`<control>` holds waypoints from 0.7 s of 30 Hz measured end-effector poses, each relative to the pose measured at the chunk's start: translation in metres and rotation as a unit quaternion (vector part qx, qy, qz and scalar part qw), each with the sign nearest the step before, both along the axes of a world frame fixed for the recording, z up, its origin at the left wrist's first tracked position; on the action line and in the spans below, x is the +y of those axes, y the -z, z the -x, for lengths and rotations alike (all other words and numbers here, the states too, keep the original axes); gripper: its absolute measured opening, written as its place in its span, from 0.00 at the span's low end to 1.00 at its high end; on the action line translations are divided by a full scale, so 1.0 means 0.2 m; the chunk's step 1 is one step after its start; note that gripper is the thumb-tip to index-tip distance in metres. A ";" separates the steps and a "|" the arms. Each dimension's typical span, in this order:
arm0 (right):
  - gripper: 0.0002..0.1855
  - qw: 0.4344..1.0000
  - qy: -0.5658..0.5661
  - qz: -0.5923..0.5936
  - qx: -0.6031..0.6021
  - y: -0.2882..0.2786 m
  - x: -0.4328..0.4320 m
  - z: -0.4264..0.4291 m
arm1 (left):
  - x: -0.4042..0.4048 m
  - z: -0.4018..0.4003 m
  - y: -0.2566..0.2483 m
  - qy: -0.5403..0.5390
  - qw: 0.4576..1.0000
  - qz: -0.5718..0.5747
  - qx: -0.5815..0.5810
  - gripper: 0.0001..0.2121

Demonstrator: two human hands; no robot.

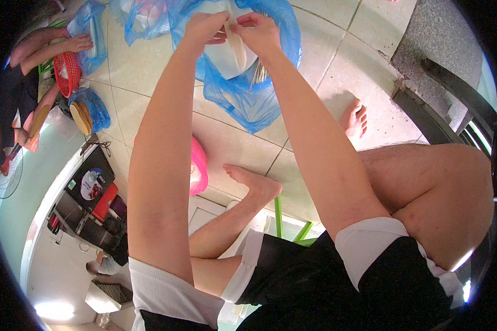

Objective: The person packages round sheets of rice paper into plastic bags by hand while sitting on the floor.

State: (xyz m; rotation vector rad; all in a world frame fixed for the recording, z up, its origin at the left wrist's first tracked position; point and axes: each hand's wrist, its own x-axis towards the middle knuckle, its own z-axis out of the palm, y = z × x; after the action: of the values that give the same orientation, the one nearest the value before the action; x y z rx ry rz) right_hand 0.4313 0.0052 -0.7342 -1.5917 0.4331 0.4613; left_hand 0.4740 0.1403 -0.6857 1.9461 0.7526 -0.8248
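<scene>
Between both hands, at the top middle of the view, is a long, pale, flat strip (pixel 237 49) that tapers to a rounded end; its material is unclear. My left hand (pixel 209 28) pinches it from the left side, some fingers hidden behind it. My right hand (pixel 257 34) holds its right edge with thumb and fingertips. Under the hands lies a white sheet or board (pixel 223 62) on a crumpled blue plastic bag (pixel 248 103). A bundle of thin sticks (pixel 260 74) rests on the bag beside my right wrist.
A pink plastic basket (pixel 199 165) stands by my left forearm. Further left, a seated person (pixel 14 89) has a red basket (pixel 67 74) and blue bags nearby. Dark metal bars (pixel 428 113) edge the right side. Another person (pixel 109 265) is in the room at lower left.
</scene>
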 end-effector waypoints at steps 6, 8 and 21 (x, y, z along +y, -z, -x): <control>0.18 0.999 0.020 0.042 -0.002 -0.02 -0.01 0.01 | 0.01 0.05 0.07 0.319 0.911 -0.221 -0.141 0.16; 0.18 0.998 0.011 0.052 -0.014 -0.04 0.01 0.02 | 0.05 0.09 0.07 0.300 0.916 -0.212 -0.163 0.15; 0.18 0.984 -0.008 0.175 -0.018 0.09 0.00 0.02 | -0.08 0.45 -0.74 0.083 0.893 -0.313 -0.312 0.11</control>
State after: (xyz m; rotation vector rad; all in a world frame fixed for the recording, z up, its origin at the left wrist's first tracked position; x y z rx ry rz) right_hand 0.4279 0.0045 -0.7522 -1.9413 0.4934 0.3809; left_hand 0.3839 0.1245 -0.5386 2.6757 0.4825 0.0196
